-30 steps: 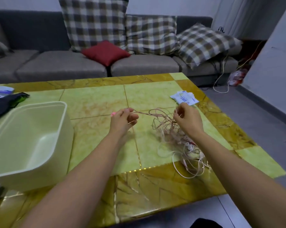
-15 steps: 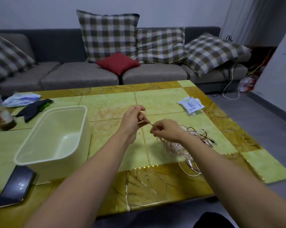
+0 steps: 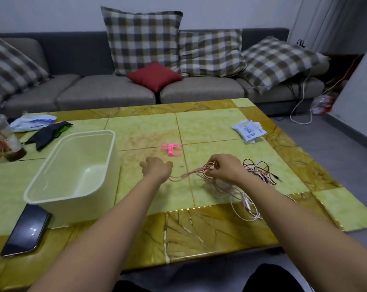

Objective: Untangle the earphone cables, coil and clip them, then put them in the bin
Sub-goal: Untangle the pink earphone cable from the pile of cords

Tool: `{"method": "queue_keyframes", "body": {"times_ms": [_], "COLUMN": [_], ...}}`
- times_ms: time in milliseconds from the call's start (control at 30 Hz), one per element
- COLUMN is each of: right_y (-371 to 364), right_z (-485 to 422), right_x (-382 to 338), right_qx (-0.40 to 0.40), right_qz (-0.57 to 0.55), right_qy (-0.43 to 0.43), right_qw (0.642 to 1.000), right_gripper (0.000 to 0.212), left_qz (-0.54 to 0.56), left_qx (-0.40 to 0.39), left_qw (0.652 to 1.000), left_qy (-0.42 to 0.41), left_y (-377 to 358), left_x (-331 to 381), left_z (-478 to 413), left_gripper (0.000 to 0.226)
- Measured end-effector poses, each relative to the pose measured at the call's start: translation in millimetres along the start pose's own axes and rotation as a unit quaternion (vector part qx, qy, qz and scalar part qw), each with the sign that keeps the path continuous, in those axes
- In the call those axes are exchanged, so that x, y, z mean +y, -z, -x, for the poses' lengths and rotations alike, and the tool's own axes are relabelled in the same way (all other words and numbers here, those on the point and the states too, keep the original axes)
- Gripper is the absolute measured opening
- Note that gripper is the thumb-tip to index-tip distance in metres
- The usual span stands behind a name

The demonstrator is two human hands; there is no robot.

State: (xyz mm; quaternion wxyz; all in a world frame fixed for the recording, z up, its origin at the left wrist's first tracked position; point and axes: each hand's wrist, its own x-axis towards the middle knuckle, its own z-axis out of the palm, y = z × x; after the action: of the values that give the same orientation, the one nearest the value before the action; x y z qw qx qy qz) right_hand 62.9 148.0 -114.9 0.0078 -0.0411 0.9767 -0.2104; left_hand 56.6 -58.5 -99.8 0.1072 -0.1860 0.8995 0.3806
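Near the table (image 3: 199, 239) edge, loose cables (image 3: 216, 184) lie in a messy pile under the right arm. A phone (image 3: 26, 228) lies on the left, just beside the bin (image 3: 73, 165). The right hand (image 3: 226, 167) pinches 1 coil (image 3: 199, 170) tight at its far end. The coil is long and thin. It lies slanting, and its free end points left and toward the person, by the left wrist. The left hand (image 3: 156, 168) has loose, parted fingers and holds nothing I can see. Just past it lie the pink clips (image 3: 171, 149). I think clipping comes next: keep the pinch firm (or the loops may slide apart), take 1 clip, and snap it across the coil's middle.
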Motion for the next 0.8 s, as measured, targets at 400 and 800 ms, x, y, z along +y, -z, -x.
{"method": "queue_keyframes", "body": {"times_ms": [400, 800], "right_y": [-12, -15], "right_z": [7, 15], "right_x": [2, -4], "right_qx": [0.067, 0.026], "right_qz": [-0.006, -0.042], "right_qy": [-0.013, 0.033], "right_qw": [0.998, 0.998], "right_gripper": [0.038, 0.048], "left_qz": [0.033, -0.089], "left_qx": [0.188, 0.024], "left_qw": [0.975, 0.929], "left_qy": [-0.115, -0.358], "left_y": [-19, -45], "left_x": [11, 11], "left_z": [21, 32], "left_gripper": [0.068, 0.074]}}
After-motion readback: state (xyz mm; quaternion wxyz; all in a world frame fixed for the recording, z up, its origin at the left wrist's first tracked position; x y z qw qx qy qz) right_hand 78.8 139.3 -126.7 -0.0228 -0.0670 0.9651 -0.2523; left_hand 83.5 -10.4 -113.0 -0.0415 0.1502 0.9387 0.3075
